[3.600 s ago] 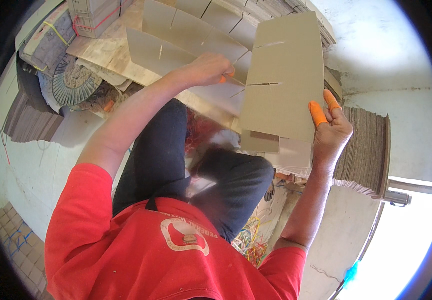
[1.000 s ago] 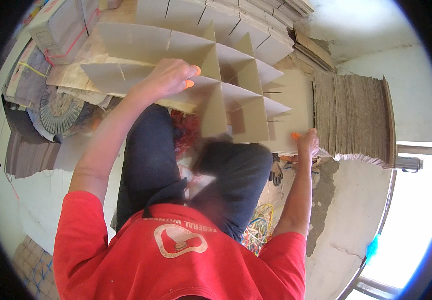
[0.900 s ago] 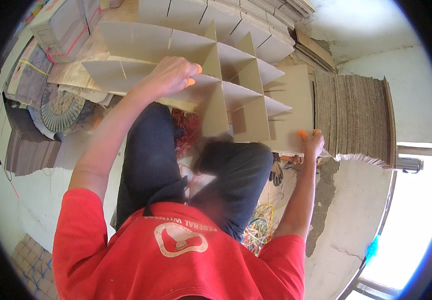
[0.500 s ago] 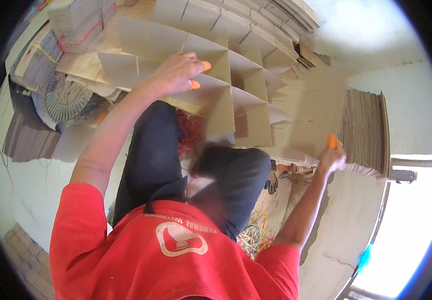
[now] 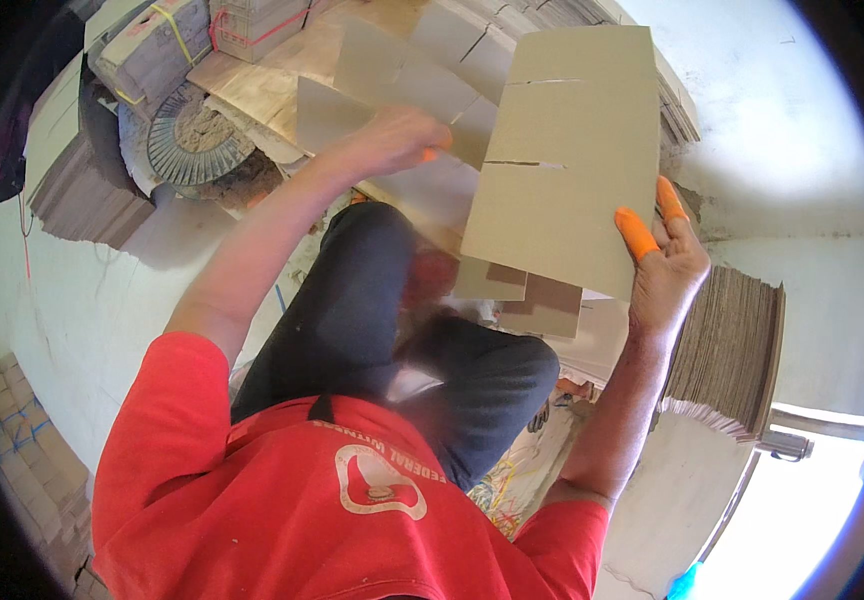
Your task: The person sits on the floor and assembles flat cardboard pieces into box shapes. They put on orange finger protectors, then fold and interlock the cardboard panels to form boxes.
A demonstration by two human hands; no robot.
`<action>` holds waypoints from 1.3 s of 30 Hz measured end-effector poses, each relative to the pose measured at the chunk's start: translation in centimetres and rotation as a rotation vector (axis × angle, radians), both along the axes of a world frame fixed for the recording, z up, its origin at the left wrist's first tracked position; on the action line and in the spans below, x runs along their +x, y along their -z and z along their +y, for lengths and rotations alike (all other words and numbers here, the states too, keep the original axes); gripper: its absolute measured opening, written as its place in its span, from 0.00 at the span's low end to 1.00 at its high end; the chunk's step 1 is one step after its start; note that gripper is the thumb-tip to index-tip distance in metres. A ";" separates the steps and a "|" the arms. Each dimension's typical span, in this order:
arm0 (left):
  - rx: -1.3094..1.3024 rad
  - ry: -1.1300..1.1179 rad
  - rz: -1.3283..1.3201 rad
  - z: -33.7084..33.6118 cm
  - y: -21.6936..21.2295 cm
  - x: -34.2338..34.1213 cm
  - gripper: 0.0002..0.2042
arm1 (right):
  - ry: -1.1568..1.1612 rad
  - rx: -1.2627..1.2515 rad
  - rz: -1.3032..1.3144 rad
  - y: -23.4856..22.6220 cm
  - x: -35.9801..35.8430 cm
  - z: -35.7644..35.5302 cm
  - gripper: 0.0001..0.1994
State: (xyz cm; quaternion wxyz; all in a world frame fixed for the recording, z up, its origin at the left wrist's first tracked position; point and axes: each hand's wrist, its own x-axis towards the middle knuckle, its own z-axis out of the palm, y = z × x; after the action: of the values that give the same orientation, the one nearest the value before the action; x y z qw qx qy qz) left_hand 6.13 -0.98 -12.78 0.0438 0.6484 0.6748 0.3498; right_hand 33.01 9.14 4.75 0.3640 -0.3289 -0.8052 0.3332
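My right hand (image 5: 670, 262) holds a flat brown cardboard divider strip (image 5: 562, 210) by its right edge, with orange finger cots on the fingertips. Two slits cut in from the strip's left edge. It hides much of the partly assembled cardboard partition (image 5: 392, 75) behind it. Closed on one of that partition's upright strips is my left hand (image 5: 392, 143), also wearing orange finger cots; its exact grip is partly hidden. The partition's lower corners (image 5: 542, 302) show beneath the held strip.
A tall stack of cardboard strips (image 5: 722, 345) stands to the right, by the wall. More stacked cardboard (image 5: 687, 110) lies at the back. Strapped bundles (image 5: 147, 50) and a round ribbed object (image 5: 197, 140) are at the far left. My knees are below the partition.
My right hand has come up and left from beside the right-hand stack, bringing a cardboard strip in front of the partition. My left hand stays on the partition. The whole view has shifted somewhat.
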 end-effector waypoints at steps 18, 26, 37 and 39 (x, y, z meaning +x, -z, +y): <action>0.092 -0.003 -0.010 0.4 0.2 -0.2 0.07 | -0.062 0.019 -0.232 -1.0 -5.3 -1.3 0.26; 0.039 0.011 -0.028 0.4 -0.4 0.0 0.05 | -0.090 0.096 -0.201 0.2 -5.9 -1.6 0.25; 0.033 0.002 -0.014 0.5 -0.3 -0.1 0.05 | -0.024 0.116 -0.237 0.4 -5.6 -2.3 0.25; 0.029 0.005 -0.008 0.6 -0.2 -0.2 0.04 | -0.034 0.130 -0.246 0.3 -5.4 -2.2 0.25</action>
State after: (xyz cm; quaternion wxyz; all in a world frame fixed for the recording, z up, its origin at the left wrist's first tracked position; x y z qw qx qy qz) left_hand 5.97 -0.38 -12.59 0.0379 0.6492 0.6678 0.3621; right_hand 27.62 6.99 4.41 0.2771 -0.3293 -0.8691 0.2438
